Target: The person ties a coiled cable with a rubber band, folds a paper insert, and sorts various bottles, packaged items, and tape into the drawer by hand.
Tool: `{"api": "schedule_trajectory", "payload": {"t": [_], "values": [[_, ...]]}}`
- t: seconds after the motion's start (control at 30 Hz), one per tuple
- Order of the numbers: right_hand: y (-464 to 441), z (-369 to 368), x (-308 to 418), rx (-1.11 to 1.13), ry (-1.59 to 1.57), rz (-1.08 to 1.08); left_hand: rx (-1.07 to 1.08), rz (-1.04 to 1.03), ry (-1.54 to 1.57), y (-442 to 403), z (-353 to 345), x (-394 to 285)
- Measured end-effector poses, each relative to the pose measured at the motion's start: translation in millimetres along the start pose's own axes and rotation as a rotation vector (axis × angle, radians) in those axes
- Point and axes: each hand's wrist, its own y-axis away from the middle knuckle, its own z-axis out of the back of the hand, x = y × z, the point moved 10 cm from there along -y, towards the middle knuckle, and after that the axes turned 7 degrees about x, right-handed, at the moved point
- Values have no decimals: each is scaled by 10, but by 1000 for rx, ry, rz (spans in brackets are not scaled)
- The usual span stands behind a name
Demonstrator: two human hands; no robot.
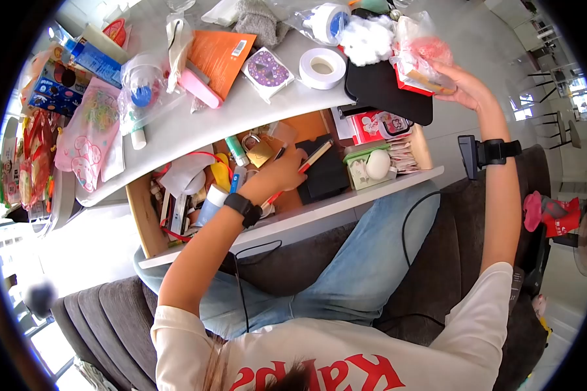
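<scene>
My left hand [284, 174] is inside the open drawer [293, 212], fingers curled round a red pencil [316, 158] that sticks out on both sides of the hand. A small dark tip shows by the fingers; I cannot make out what it belongs to. Beside this hand lie a brass padlock [258, 151], a green-capped tube [237, 150] and a black flat case [323, 173]. At the table's right end, my right hand [462, 88] grips a clear plastic bag [424, 55] with something pink and white in it, above a red box [411, 81].
A green box [366, 171] and paper packets [404, 156] fill the drawer's right end. On the tabletop [182, 130] are a roll of white tape [322, 68], an orange envelope [220, 58], a purple-patterned pack [267, 70] and a black board [388, 91]. A cable [407, 228] crosses my leg.
</scene>
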Motion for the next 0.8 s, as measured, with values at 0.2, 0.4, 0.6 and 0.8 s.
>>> {"api": "schedule_trajectory", "payload": {"t": [0.2,0.4,0.6,0.8], "values": [[-45,0,-86,49,-49,-7,-75,45,-146,372,253,164],[-32,53,-54,-1,-13,-27,-163,235,-286,1207,843,533],[-43,-15,5,58,19,-57,-102,434,-198,1791,981,482],[-145,104,-116,31,-126,-15,-319,283,-113,2159,999,328]]}}
